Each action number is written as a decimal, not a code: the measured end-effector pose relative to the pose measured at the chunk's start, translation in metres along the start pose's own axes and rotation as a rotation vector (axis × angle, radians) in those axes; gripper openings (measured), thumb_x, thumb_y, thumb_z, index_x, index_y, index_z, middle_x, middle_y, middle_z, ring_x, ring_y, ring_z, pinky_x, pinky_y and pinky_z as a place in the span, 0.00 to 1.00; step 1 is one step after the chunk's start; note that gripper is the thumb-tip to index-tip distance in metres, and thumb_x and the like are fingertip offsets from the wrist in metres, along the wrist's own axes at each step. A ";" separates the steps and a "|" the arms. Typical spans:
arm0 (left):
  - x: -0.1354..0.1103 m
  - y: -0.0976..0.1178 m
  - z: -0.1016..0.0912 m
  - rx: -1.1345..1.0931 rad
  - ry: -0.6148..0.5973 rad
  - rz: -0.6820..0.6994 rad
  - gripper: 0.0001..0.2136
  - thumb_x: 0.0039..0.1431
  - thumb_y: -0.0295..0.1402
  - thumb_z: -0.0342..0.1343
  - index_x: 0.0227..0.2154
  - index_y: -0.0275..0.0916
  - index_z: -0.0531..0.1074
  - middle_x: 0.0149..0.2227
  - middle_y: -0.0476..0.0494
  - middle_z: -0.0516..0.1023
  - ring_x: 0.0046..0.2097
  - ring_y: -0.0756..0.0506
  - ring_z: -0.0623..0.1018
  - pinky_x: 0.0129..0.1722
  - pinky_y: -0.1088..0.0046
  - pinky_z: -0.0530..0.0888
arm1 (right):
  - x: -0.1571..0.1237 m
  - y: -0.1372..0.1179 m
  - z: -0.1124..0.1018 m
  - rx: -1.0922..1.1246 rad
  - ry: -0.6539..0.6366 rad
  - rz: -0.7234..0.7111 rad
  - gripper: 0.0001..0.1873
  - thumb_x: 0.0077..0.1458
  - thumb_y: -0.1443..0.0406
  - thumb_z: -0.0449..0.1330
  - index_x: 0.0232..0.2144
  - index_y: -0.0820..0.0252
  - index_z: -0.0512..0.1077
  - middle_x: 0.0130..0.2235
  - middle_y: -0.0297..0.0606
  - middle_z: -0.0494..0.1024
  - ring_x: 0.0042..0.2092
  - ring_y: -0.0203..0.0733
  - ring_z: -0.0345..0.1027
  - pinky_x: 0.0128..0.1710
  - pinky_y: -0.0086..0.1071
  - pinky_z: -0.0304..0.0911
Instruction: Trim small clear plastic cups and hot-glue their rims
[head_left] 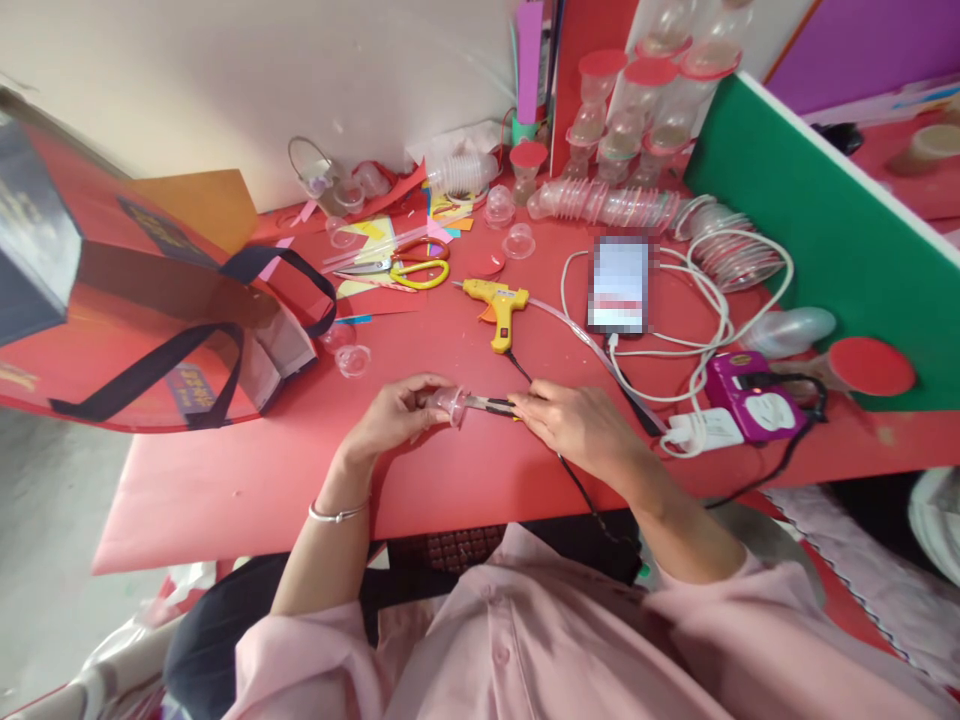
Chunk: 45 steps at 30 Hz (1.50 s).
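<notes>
Head view: the only view, looking down on a red table (247, 480).
Left hand (397, 412): fingers pinched on a small clear cup (452, 405), held just above the near middle of the table.
Right hand (577, 425): closed on a thin metal tool (491, 404) whose kind I cannot tell; its tip meets the cup's mouth.
Hands: close together, joined through tool and cup.
Progress: judging by this, the cup is mid-work. Two loose cups (352, 358) lie to the left, and many stacked cups (600, 205) lie far right.
Glue gun (499, 305): lying on the table beyond the hands, not held; its black cord runs under the right hand.
Scissors (409, 270): far left of the gun, among paper scraps.
Phone (618, 283): right of the gun, ringed by white cables (697, 320).
Bag (150, 320): fills the left side.
In the way: the cord and cables crowd the right hand's side.
</notes>
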<state>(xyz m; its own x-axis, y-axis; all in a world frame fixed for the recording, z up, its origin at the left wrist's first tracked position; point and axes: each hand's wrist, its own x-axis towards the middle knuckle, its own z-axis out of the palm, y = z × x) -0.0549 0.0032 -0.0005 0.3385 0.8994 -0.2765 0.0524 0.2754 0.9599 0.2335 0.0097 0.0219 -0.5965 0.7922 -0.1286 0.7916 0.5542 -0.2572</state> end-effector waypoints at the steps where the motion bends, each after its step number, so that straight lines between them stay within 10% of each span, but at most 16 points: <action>1: 0.000 0.001 0.001 0.003 0.002 0.006 0.21 0.56 0.35 0.71 0.49 0.33 0.75 0.34 0.40 0.83 0.24 0.52 0.75 0.22 0.79 0.69 | 0.000 0.000 0.000 0.002 0.000 -0.001 0.18 0.74 0.59 0.50 0.56 0.50 0.76 0.44 0.40 0.80 0.34 0.39 0.71 0.29 0.35 0.43; 9: 0.000 -0.003 -0.001 0.046 0.000 0.051 0.21 0.54 0.34 0.72 0.49 0.33 0.76 0.36 0.39 0.82 0.38 0.43 0.83 0.40 0.67 0.78 | 0.000 0.012 0.012 0.183 0.095 -0.037 0.17 0.72 0.58 0.53 0.54 0.49 0.78 0.42 0.38 0.81 0.38 0.40 0.75 0.31 0.32 0.51; 19: -0.004 -0.009 -0.007 -0.074 0.154 0.121 0.19 0.56 0.36 0.71 0.49 0.38 0.77 0.38 0.43 0.81 0.19 0.58 0.66 0.16 0.80 0.59 | -0.005 0.017 0.018 0.466 0.235 0.041 0.20 0.72 0.54 0.52 0.55 0.53 0.77 0.46 0.40 0.82 0.45 0.42 0.78 0.44 0.32 0.66; 35: 0.002 -0.007 -0.004 -0.254 0.356 0.317 0.19 0.56 0.42 0.70 0.47 0.39 0.80 0.33 0.46 0.78 0.24 0.55 0.68 0.20 0.80 0.62 | 0.003 0.016 0.006 0.006 0.353 -0.041 0.22 0.70 0.68 0.52 0.62 0.54 0.72 0.49 0.47 0.78 0.52 0.50 0.67 0.54 0.43 0.59; 45: -0.002 -0.016 -0.003 -0.202 0.307 0.374 0.24 0.47 0.34 0.76 0.49 0.41 0.80 0.42 0.41 0.83 0.30 0.50 0.78 0.21 0.79 0.72 | 0.032 -0.054 -0.014 0.215 0.486 0.038 0.19 0.72 0.54 0.52 0.48 0.52 0.81 0.41 0.40 0.81 0.45 0.43 0.72 0.42 0.34 0.59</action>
<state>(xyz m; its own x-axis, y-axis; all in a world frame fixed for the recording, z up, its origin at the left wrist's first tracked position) -0.0588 -0.0019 -0.0150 0.0067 0.9986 0.0532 -0.2120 -0.0506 0.9760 0.1733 0.0088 0.0448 -0.3972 0.8660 0.3038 0.7360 0.4984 -0.4581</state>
